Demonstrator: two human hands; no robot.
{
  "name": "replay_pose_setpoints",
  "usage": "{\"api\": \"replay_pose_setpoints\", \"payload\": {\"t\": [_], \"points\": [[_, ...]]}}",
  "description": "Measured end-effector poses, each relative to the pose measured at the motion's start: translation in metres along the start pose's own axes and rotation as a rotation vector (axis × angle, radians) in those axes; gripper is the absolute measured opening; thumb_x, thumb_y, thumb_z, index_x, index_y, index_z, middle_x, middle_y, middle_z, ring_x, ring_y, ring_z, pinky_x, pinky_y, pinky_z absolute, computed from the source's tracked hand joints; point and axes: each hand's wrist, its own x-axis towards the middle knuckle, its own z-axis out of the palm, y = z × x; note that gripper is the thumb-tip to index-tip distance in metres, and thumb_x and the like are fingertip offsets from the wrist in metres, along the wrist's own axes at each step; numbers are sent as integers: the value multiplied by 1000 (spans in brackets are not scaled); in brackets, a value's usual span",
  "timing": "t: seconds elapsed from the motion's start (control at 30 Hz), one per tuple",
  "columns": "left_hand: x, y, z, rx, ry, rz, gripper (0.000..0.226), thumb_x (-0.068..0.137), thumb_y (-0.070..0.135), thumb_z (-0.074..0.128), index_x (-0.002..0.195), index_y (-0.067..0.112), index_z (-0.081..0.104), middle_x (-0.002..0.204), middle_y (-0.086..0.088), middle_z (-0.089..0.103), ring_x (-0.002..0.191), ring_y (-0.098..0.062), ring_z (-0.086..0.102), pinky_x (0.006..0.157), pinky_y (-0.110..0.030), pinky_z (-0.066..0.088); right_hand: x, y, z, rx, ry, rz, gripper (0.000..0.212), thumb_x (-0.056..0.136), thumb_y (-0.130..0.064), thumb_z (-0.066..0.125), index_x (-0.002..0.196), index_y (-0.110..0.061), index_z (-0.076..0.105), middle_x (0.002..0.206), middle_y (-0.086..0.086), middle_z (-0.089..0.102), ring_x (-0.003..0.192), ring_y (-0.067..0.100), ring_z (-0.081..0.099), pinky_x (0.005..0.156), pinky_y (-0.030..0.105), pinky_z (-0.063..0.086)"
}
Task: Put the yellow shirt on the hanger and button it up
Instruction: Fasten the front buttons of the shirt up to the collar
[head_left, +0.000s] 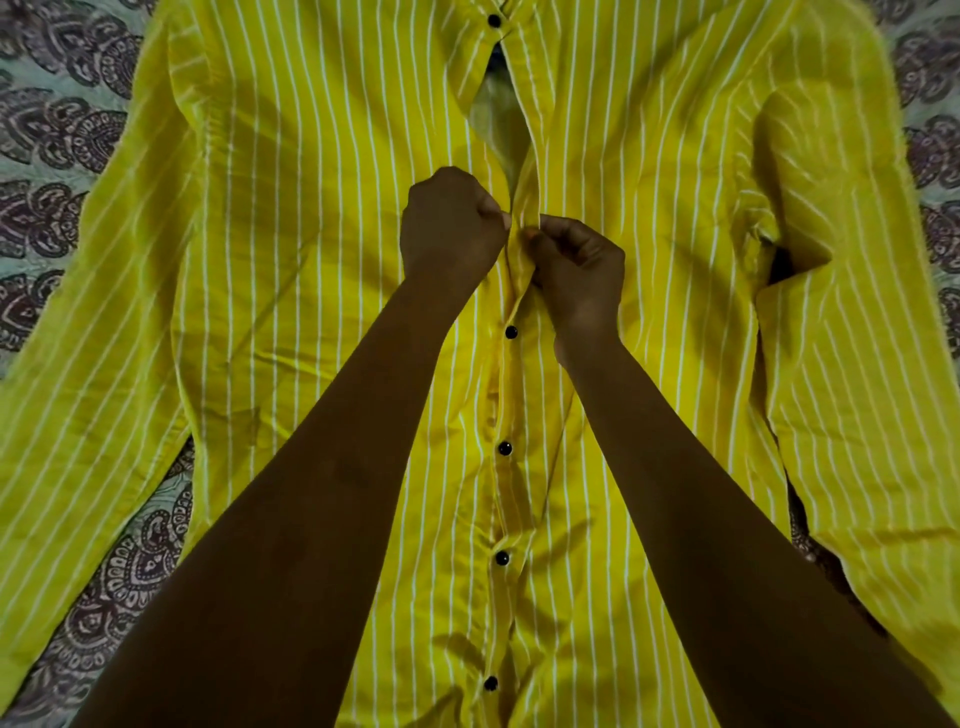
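Left hand (451, 223) pinching the left placket edge; right hand (579, 270) pinching the facing edge, both clamped on cloth at mid-chest of the shirt (311, 260). Button under the fingers hidden. To fasten well: align both edges, hold the hole taut, push the button through flat, judged. Shirt spread face-up on a patterned bedsheet (57, 135). Count: one shirt, two hands, five black buttons (511, 332) visible. Hanger not visible.

Matt cloth shirt (311, 260), glossy buttons (511, 332)
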Motion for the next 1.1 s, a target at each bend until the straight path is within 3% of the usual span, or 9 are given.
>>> {"api": "replay_pose_setpoints", "payload": {"t": [0.23,0.53,0.73,0.83,1.03,1.1], "points": [[-11,7,2,-64,-3,19,10,80,16,61,79,14,71,91,-1,71,90,-14,64,69,-15,38,-2,2,3,11,17,-27,18,82,4,60,98,7,66,85,12,66,82,19,62,80,33,50],[-11,4,8,-108,5,-19,14,81,16,59,84,12,72,94,-6,72,92,-19,65,76,-23,45,-4,-3,-2,45,-55,13,17,88,-3,55,99,0,68,78,5,65,74,17,60,70,29,49],[-9,-3,5,-320,-36,-73,15,79,16,61,79,5,72,73,-14,68,79,-35,67,78,-47,55,-1,-5,-6,11,-149,22,15,85,-14,56,79,-13,70,71,8,65,69,20,61,67,31,50],[-6,-1,1,-297,-84,-58,13,81,12,63,82,3,71,70,-9,64,80,-34,68,79,-48,55,-3,-3,-3,-4,-96,-1,14,86,-7,56,84,-7,70,72,7,66,70,20,61,69,34,50],[-4,4,0,-269,-136,-105,13,80,10,59,73,5,68,79,-18,69,86,-35,67,82,-46,55,-2,-6,-5,49,-113,-2,13,84,4,57,90,-4,66,75,4,66,62,8,62,61,21,49],[-6,6,-1,-266,-115,-112,14,79,7,58,78,1,71,81,-20,70,84,-35,68,80,-45,56,-1,-5,-5,42,-114,-3,15,82,5,59,88,-7,67,76,4,66,63,9,62,61,21,49]]}}
